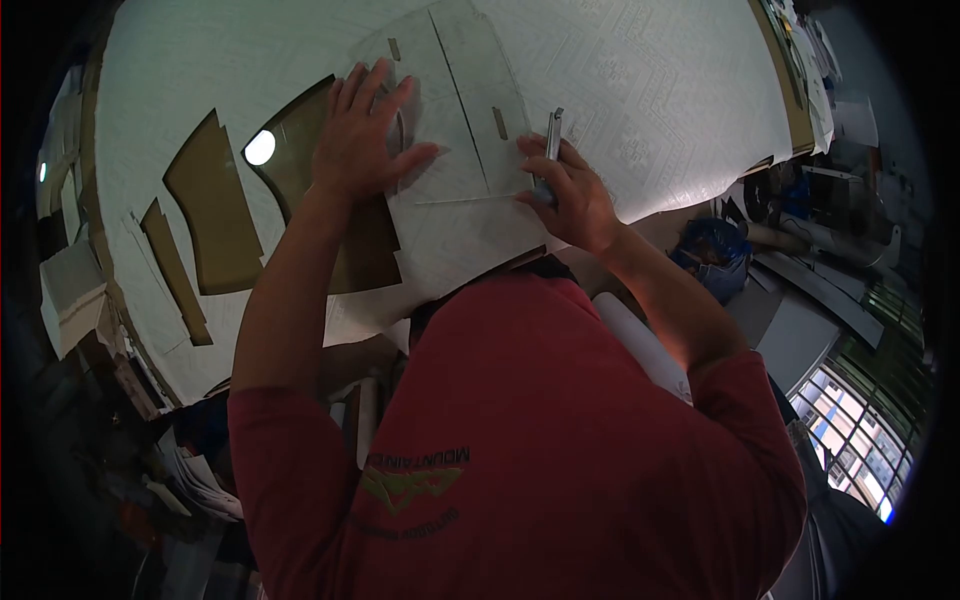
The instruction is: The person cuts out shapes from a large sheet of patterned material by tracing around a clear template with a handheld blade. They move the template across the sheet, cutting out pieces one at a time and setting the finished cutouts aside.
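Note:
My left hand [362, 132] lies with its fingers spread on a pale, translucent pattern template [455, 75], pressing near its left edge. This template has a long dark line down its middle and small slots. At its lower right edge my right hand [568, 195] is closed around a slim silver tool [554, 135], whose metal end points away from me; its exact kind I cannot tell. Beneath the template spreads a white sheet with an embossed pattern [650, 100]. An olive-brown curved shape [295, 135] with a bright round spot shows beside and under my left forearm.
Further left are another olive-brown curved shape [215, 215] and a narrow olive-brown strip [175, 270]. Past the right table edge sit a blue plastic bag [712, 243] and long flat boards [820, 295]. A barred window [850, 430] is at the lower right.

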A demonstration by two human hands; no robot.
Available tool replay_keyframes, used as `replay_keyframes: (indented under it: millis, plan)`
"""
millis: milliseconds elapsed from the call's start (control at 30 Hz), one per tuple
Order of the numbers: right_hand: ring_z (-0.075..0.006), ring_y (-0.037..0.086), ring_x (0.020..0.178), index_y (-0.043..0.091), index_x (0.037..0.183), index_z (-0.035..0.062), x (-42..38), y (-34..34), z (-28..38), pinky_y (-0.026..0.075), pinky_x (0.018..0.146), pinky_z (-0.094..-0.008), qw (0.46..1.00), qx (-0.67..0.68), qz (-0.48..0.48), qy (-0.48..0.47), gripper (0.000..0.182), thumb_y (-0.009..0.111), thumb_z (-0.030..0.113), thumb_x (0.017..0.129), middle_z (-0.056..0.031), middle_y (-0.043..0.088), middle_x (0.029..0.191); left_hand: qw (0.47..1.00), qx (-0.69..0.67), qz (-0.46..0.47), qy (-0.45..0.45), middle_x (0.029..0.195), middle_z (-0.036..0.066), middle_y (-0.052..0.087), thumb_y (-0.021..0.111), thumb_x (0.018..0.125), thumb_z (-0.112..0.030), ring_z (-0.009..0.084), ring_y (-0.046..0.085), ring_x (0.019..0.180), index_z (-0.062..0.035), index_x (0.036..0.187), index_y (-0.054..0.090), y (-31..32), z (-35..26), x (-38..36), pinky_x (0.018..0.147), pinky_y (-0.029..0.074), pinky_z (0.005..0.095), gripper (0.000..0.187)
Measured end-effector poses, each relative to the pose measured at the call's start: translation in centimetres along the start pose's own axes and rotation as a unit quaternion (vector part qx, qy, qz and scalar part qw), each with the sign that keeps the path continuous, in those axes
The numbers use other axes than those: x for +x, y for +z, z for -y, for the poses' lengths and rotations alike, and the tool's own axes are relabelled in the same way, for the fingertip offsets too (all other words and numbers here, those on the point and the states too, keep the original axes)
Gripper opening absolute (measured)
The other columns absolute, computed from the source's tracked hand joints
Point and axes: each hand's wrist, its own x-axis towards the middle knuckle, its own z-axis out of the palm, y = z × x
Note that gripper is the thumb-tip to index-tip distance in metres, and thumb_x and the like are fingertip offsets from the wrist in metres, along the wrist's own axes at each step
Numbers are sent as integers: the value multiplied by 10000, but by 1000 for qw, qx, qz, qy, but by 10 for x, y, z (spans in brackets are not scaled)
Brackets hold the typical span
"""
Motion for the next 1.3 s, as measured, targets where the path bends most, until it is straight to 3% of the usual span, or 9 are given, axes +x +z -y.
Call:
replay_keyframes:
  millis: [600,667,800,867,967,1100,1200,1267,1300]
  plan:
    - [-439,607,1284,540,1181,14,4,-1,3,539,1046,-471,998,-50,5,-26,497,846,60,792,-224,657,1330,1000,6,-6,0,1597,189,405,707,840,-666,429,329,1494,-157,1471,569,-1,0,1,1227,233,602,822]
    - [-395,585,1315,544,1184,45,4,-3,5,528,1074,-460,998,-60,30,0,505,851,80,786,-176,656,1357,999,19,30,-28,1569,211,430,694,872,-583,427,329,1496,-138,1441,588,-5,-6,5,1218,246,609,730]
    - [-404,591,1307,542,1197,42,3,0,7,531,1069,-462,998,-63,20,-4,510,850,82,791,-176,657,1356,994,48,86,-51,1528,225,467,667,902,-470,432,350,1479,-56,1378,605,-18,-17,21,1218,266,587,633]
    - [-427,595,1301,535,1214,14,0,3,5,543,1046,-464,998,-64,4,-20,523,849,86,802,-208,653,1345,996,58,61,8,1509,219,489,647,919,-390,400,419,1439,28,1284,621,-8,-13,26,1181,376,516,556]
    - [-428,588,1309,534,1210,19,-3,4,2,539,1053,-465,998,-63,-4,-28,511,846,92,812,-211,644,1367,998,-25,63,-15,1481,205,510,635,930,-345,352,494,1384,70,1236,628,0,-16,28,1106,483,440,515]
    - [-425,585,1313,536,1197,23,-4,5,0,533,1062,-468,999,-47,-9,-25,500,847,93,811,-207,636,1386,992,33,119,-15,1420,197,542,635,948,-352,325,531,1351,70,1241,628,-16,-30,44,1045,536,416,513]
    - [-408,577,1327,540,1187,28,-5,7,-1,538,1058,-468,999,-41,-17,-22,499,852,94,803,-191,639,1389,977,40,201,-63,1380,183,553,696,919,-483,324,533,1349,68,1256,620,-32,-45,55,1044,536,429,651]
    - [-394,571,1335,544,1184,43,-6,7,-1,543,1054,-457,999,-37,-15,-14,497,853,99,799,-171,641,1390,966,52,244,-75,1402,188,531,776,801,-644,318,531,1353,72,1266,613,-40,-53,59,1031,544,435,869]
    - [-394,571,1335,544,1184,43,-6,7,-1,543,1054,-457,999,-31,-20,-12,497,853,99,799,-171,641,1390,964,58,248,-73,1402,188,531,776,801,-644,318,531,1353,72,1266,613,-41,-55,60,1031,544,435,869]
